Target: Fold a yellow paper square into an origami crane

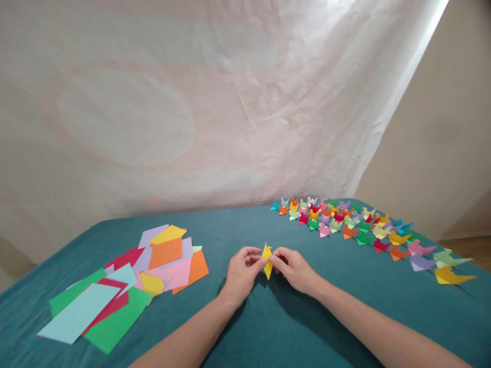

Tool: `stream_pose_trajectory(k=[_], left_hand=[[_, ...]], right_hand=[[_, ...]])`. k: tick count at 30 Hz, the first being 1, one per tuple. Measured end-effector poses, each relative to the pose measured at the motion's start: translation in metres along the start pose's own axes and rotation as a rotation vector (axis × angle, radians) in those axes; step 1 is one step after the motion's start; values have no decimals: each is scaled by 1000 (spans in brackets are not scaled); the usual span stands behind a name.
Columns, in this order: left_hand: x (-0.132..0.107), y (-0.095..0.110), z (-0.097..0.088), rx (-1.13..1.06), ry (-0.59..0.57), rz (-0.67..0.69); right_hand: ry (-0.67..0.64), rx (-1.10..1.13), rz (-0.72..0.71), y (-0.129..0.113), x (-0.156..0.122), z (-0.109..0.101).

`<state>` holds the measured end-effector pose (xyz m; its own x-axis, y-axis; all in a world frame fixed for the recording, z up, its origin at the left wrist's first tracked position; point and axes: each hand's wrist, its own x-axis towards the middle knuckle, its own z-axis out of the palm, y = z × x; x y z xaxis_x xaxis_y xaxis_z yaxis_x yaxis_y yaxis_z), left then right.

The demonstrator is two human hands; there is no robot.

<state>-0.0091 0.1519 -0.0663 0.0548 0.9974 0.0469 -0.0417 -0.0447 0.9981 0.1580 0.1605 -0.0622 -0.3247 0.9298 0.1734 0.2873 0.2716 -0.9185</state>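
Observation:
A small yellow origami bird (267, 261) is held upright over the middle of the table, its pointed tip upward and another point downward. My left hand (244, 268) pinches its left side between thumb and fingers. On the other side, my right hand (292, 267) grips the bird's right edge the same way. Both thumbs face me, and the fingertips behind the paper are partly hidden.
Loose coloured paper sheets (169, 253) lie overlapping on the left of the dark green tablecloth (230, 225). Rows of folded paper birds (349, 232) stand along the right side. A pale sheet (230, 117) hangs behind the table.

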Motion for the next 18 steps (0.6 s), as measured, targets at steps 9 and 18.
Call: stream_pose_trajectory(k=[9,18], left_hand=[[2,1,-2,68,3,80],[0,2,0,53,-20,79]], right_hand=[[-21,28,-53,-1,0,0],[-7,268,34,3,0,8]])
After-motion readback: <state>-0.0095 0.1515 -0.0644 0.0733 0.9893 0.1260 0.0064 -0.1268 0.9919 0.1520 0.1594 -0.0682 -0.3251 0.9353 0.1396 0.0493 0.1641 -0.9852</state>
